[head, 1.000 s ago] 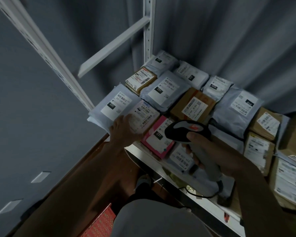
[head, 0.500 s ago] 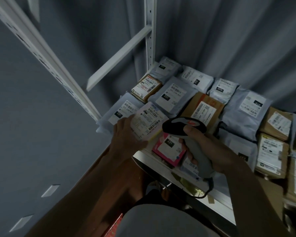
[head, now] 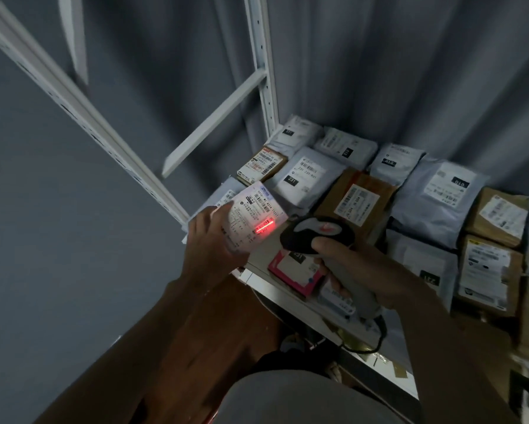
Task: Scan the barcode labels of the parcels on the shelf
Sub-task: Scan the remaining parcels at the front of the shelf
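Note:
My left hand [head: 209, 240] grips a small white parcel [head: 254, 215], lifted and tilted off the shelf with its label facing me. A red scan line glows on the barcode at the label's lower right. My right hand [head: 367, 270] holds a grey and black barcode scanner [head: 316, 235] by its handle, its head aimed left at that parcel, a short gap apart. A pink parcel [head: 296, 270] lies on the shelf just under the scanner. Several grey bags and brown boxes with labels cover the white shelf [head: 290, 304].
A white upright post [head: 264, 75] and a slanted brace [head: 214, 123] stand at the shelf's left back corner. Grey curtain hangs behind. Brown boxes [head: 489, 270] crowd the right side. The scanner's black cable [head: 376, 341] loops below the shelf edge.
My left hand has lifted the white parcel off the shelf and tilted it up. The scanner has swung left toward it, and the red scan line now shines on its barcode.

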